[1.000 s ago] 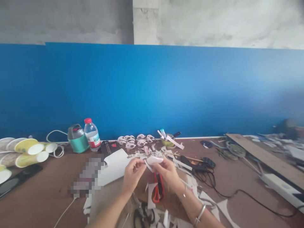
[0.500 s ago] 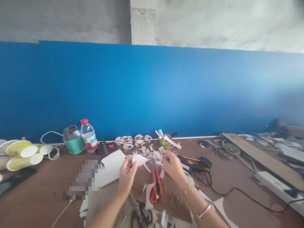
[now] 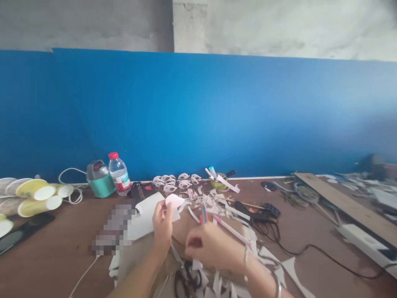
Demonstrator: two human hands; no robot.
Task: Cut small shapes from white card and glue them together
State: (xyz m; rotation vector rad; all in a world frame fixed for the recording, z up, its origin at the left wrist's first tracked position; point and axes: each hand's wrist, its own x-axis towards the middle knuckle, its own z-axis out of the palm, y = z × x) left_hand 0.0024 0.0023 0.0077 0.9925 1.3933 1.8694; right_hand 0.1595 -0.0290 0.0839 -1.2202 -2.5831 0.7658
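Observation:
My left hand (image 3: 162,221) pinches a small white paper cutout (image 3: 174,201) with a rounded, pointed shape, held up above a white sheet (image 3: 143,221). Low over the work area, my right hand (image 3: 206,244) has its fingers curled in, slightly blurred; whether anything is inside them is hidden. It covers most of a red utility knife (image 3: 204,215), whose upper end shows just beyond the knuckles. Black-handled scissors (image 3: 187,278) lie close below the right hand, among paper scraps. A white-and-pink pen (image 3: 231,231) lies to its right.
Several white bird-head-like paper pieces (image 3: 170,188) sit at the back, beside a green pot (image 3: 218,183) holding paper strips. Left stand a water bottle (image 3: 119,176), a teal container (image 3: 101,184) and paper cups (image 3: 40,203). Right are a black cord (image 3: 297,253) and a power strip (image 3: 366,248).
My right hand has moved from the scrap pile down and left, over the utility knife. The paper cutout in my left hand has risen slightly and turned. The view has shifted a little.

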